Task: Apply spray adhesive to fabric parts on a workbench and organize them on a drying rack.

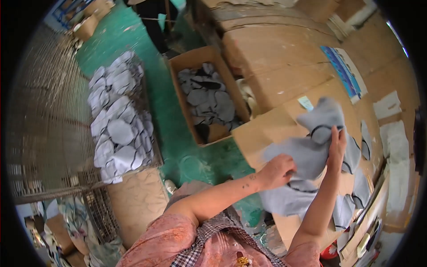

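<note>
A grey, black-edged fabric piece (pixel 327 115) was clamped in the right hand (pixel 336 149) over the brown cardboard-covered table (pixel 271 62), the grip of the left hand (pixel 278 171) could not be told, and loose grey pieces (pixel 343 212) seemed left to handle, other pieces (pixel 222 104) already lying heaped in a brown cardboard box (pixel 193 57).

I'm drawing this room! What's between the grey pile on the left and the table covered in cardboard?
In the head view, green floor and an open cardboard box with grey pieces inside lie between the grey pile and the table.
</note>
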`<state>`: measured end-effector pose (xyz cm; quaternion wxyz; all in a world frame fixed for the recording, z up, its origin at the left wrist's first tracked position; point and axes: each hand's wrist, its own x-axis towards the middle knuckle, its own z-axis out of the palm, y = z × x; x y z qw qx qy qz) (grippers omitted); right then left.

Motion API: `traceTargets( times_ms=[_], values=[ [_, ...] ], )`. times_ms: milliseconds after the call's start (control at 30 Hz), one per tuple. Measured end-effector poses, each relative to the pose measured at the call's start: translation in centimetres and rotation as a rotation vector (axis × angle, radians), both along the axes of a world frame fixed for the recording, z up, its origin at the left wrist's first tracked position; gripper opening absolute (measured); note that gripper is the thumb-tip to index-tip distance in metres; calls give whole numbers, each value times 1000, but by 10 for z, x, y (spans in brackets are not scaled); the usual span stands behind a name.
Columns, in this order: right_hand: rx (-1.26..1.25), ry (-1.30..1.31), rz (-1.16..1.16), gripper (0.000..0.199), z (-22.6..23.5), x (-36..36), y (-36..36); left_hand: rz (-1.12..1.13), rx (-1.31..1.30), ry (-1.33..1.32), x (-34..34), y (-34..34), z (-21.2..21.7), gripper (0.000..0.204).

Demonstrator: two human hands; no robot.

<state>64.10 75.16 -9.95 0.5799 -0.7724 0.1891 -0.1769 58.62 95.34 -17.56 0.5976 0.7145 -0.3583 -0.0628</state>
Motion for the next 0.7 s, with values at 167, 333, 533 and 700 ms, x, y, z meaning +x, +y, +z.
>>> traceTargets(
  times_ms=[167,333,533,700],
  values=[
    [132,-130,106,27,26,61,126,501,-348,290,12,127,2,56],
    [165,-349,118,23,16,98,208,900,-343,654,-2,187,-81,49],
    [126,-407,108,21,10,106,214,626,-102,-44,-34,93,-40,26],
    [144,-451,174,16,18,108,209,360,62,-469,-6,7,-19,14]
  ],
)
